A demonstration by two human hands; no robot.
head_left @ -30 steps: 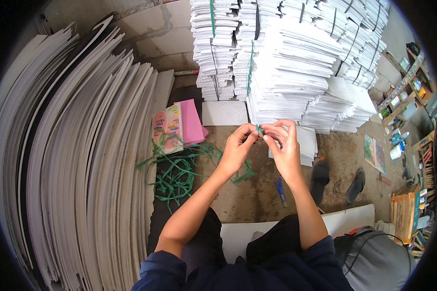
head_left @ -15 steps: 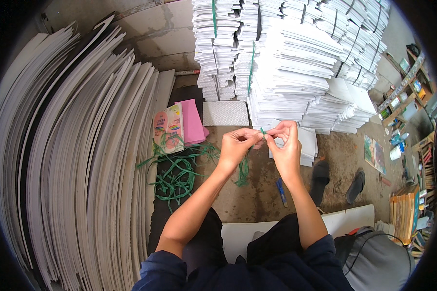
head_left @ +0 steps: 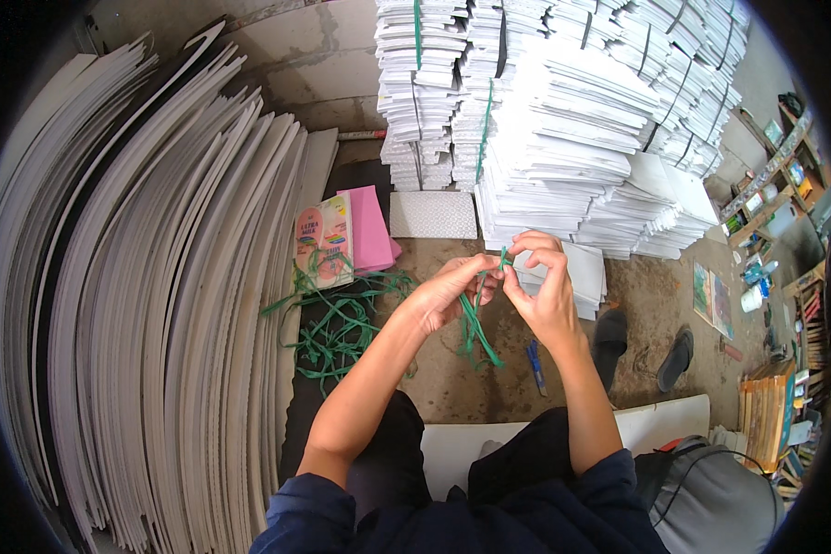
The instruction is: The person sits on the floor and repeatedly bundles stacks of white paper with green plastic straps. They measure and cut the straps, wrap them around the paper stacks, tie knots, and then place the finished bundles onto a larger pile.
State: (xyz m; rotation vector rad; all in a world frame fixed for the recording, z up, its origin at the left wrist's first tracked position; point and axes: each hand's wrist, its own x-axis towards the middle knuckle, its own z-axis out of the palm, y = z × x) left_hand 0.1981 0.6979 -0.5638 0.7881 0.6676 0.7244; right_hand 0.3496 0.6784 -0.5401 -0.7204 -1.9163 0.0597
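My left hand [head_left: 452, 291] and my right hand [head_left: 543, 286] meet in front of me, both pinching a green plastic string [head_left: 475, 325] between their fingertips. The string's loose ends hang down below the hands. A tangled heap of the same green string [head_left: 337, 323] lies on the floor to the left of my left forearm. Just beyond my hands a low stack of white paper bundles [head_left: 586, 268] rests on the floor.
Tall stacks of white paper bundles [head_left: 563, 120] tied with green string rise at the back. Large grey boards [head_left: 157, 305] lean in a thick row on the left. A colourful booklet [head_left: 323, 242], pink sheets [head_left: 371, 229], a blue tool [head_left: 535, 362] and two dark slippers [head_left: 609, 340] lie on the floor.
My hands have stayed close together while the fingers worked the green string; they sit slightly lower and the string's ends hang a little differently.
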